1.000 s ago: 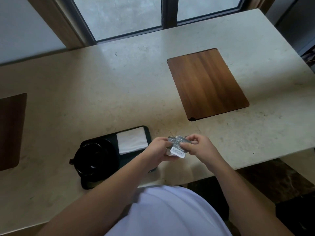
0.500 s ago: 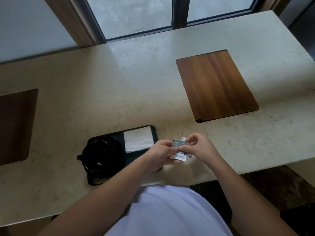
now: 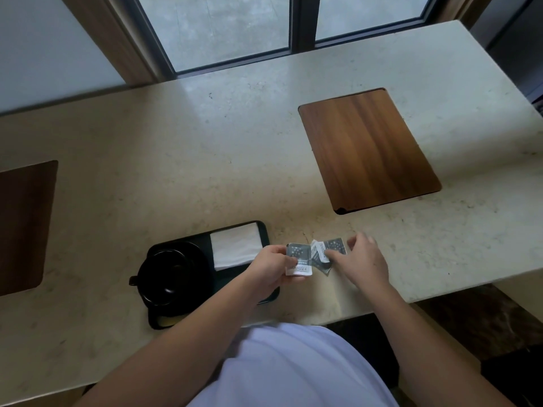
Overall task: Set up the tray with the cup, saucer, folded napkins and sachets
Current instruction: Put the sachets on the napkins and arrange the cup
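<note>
A black tray (image 3: 266, 230) lies near the counter's front edge. On its left part a black cup (image 3: 164, 274) stands on a black saucer (image 3: 202, 259). A white folded napkin (image 3: 235, 245) lies on the tray's far right part. My left hand (image 3: 271, 267) pinches one grey-and-white sachet (image 3: 299, 258) just right of the tray. Several more sachets (image 3: 326, 254) lie on the counter beside it, and my right hand (image 3: 363, 259) rests on them with its fingers spread.
A stone counter (image 3: 235, 148) runs under a window. A wooden inlay panel (image 3: 367, 148) is set into it at the right, another (image 3: 23, 224) at the left edge. The counter's front edge is close to my body, with dark floor at the right.
Both hands held the bunch of sachets together. Now they have parted: the left keeps one sachet, the rest lie on the counter under my right hand.
</note>
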